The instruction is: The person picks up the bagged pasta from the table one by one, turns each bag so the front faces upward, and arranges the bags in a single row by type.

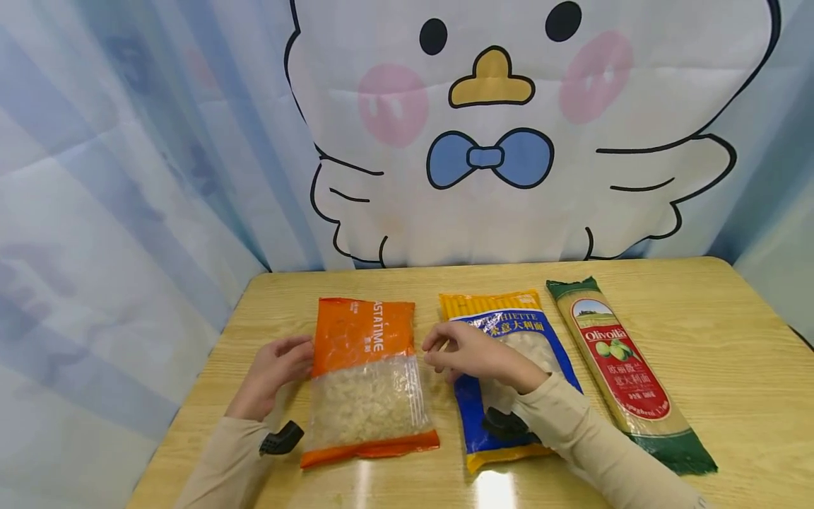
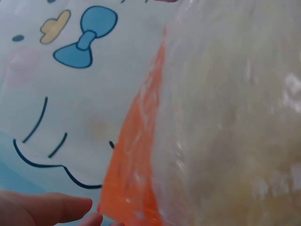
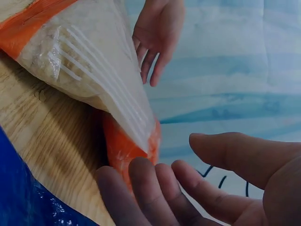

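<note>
An orange and clear bag of pasta [image 1: 365,382] lies on the table in the head view, its printed orange part at the far end. My left hand [image 1: 275,375] is at the bag's left edge, fingers relaxed; whether they touch it I cannot tell. The right wrist view shows that left hand [image 3: 162,35] beside the bag with fingers extended. My right hand [image 1: 477,353] hovers over a blue and yellow pasta bag [image 1: 509,424], its loosely bent fingertips near the orange bag's right edge. Nothing lies between thumb and fingers [image 3: 150,188] in the right wrist view.
Farther right, a long green-ended spaghetti pack [image 1: 626,360] lies slanted on the wooden table [image 1: 750,353]. A curtain with a cartoon bird [image 1: 490,212] hangs behind the table's far edge. Each wrist carries a black camera mount [image 1: 282,438].
</note>
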Motion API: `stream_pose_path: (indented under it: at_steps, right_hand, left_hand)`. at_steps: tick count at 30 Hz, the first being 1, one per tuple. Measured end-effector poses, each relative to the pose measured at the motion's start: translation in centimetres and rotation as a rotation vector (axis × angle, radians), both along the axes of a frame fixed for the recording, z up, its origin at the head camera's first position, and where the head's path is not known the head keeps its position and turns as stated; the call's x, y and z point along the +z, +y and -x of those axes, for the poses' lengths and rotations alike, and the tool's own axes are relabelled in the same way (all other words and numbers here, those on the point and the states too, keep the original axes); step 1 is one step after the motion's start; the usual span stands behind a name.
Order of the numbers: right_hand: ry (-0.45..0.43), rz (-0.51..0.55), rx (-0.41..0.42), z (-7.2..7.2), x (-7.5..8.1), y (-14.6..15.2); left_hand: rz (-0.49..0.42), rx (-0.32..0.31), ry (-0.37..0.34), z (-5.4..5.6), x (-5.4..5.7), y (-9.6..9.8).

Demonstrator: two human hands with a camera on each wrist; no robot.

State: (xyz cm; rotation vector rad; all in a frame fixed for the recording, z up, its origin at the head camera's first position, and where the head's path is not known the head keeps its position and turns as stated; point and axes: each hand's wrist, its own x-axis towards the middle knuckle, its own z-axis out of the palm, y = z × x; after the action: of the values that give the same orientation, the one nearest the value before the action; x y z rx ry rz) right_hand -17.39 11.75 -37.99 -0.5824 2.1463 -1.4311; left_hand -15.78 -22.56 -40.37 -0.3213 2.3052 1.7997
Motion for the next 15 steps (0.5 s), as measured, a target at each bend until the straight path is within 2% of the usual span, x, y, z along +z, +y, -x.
stream_pose_path:
  at_steps: [8, 11, 15]
  right_hand:
    - [0.062, 0.035, 0.006, -0.7, 2.0, 0.6]
    - [0.133, 0.021, 0.014, -1.0, 2.4, 1.1]
    - [0.258, -0.018, 0.009, -1.5, 2.5, 2.0]
  left_hand:
    - [0.063, -0.025, 0.107, -0.8, 2.5, 1.7]
    - [0.118, -0.063, 0.158, -1.4, 3.3, 2.7]
    - [0.231, -0.103, 0.263, -2.1, 4.0, 4.1]
